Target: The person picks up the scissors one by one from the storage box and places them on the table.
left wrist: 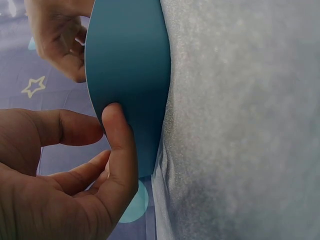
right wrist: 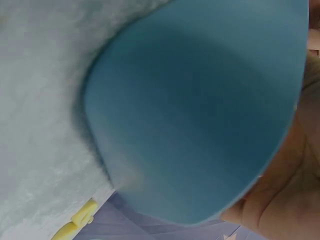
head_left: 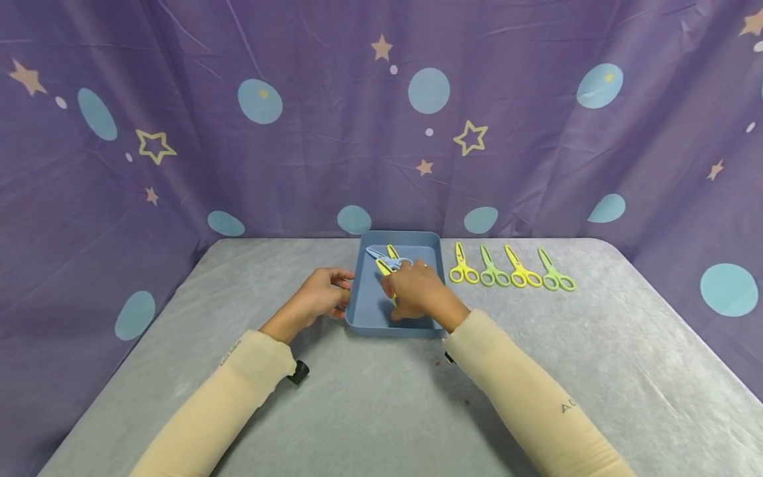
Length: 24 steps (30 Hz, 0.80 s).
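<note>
A blue rectangular tray point(head_left: 396, 332) stands on the table, long sides running away from me. My left hand point(head_left: 326, 291) is at its left side; in the left wrist view, the thumb and a finger point(left wrist: 120, 135) pinch the tray wall near the rim. My right hand point(head_left: 415, 289) reaches down into the tray and grips yellow scissors point(head_left: 384, 266), blades pointing to the far left and handles mostly covered by the fingers. Beyond that hand lie light-blue scissors point(head_left: 379, 254) and another yellow pair point(head_left: 392, 251), both partly hidden. The tray wall blocks the right fingertips in the right wrist view.
Right of the tray, several scissors lie in a row, handles toward me: yellow scissors point(head_left: 463, 271), green scissors point(head_left: 492, 273), a second yellow pair point(head_left: 522, 273) and a second green pair point(head_left: 557, 278). A purple curtain point(head_left: 322, 159) hangs behind the grey-covered table point(head_left: 381, 411).
</note>
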Tool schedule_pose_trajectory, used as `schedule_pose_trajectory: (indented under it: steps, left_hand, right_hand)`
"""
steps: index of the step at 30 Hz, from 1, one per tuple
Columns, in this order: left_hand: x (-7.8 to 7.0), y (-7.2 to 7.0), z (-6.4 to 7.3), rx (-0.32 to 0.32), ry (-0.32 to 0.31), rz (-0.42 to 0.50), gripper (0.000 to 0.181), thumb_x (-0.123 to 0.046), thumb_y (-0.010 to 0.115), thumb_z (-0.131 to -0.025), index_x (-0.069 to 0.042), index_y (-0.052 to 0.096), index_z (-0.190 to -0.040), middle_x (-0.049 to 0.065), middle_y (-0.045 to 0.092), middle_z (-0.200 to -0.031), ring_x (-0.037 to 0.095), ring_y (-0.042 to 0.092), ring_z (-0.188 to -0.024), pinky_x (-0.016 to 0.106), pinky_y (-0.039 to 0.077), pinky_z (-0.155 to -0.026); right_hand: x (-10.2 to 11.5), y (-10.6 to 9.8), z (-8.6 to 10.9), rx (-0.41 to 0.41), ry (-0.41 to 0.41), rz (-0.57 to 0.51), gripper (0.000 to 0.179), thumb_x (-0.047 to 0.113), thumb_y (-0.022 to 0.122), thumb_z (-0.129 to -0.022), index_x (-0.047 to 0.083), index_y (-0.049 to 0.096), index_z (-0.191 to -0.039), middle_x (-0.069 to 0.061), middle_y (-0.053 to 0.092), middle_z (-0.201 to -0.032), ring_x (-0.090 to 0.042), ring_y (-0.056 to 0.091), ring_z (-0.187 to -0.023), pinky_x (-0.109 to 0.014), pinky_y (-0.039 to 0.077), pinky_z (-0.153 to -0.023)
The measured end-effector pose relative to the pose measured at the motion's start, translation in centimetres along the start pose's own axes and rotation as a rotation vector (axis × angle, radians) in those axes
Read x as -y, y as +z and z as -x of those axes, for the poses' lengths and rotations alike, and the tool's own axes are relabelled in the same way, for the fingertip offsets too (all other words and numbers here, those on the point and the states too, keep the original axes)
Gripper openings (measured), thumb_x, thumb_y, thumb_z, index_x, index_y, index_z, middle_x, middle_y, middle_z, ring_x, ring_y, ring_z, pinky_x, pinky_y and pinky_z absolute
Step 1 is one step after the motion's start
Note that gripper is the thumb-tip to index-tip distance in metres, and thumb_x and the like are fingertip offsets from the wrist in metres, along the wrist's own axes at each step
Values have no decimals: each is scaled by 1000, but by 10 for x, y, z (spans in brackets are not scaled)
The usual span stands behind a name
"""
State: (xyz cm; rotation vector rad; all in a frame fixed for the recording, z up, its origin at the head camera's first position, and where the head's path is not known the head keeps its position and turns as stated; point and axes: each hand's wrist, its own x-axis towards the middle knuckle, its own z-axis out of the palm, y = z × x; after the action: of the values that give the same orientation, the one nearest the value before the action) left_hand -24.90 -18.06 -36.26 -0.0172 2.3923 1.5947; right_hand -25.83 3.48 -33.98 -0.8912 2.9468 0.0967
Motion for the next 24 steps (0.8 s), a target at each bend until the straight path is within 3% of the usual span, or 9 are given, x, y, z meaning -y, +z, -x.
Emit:
schedule_pose_trajectory:
  steps: [8,24]
  left_hand:
    - [2,0,-2,4,-8,-1,57,8,54,-89,-1,52,-146,20,52,-130,25,62,-79,36,60,-62]
    - [4,1,-3,7,12,-6,56,7,53,-90,0,51,-146,22,51,-130,25,61,-79,35,59,-61]
  right_hand:
    - [-5,7,7,-119,2,45,37,42,89,-76,24,72,-104,-10,58,-102,-30,47,-87,-42,43,-71]
    - [-13,9,23,-261,38,5,42,33,88,-77,24,75,-115,-13,57,-104,-31,41,-90,-42,37,-75]
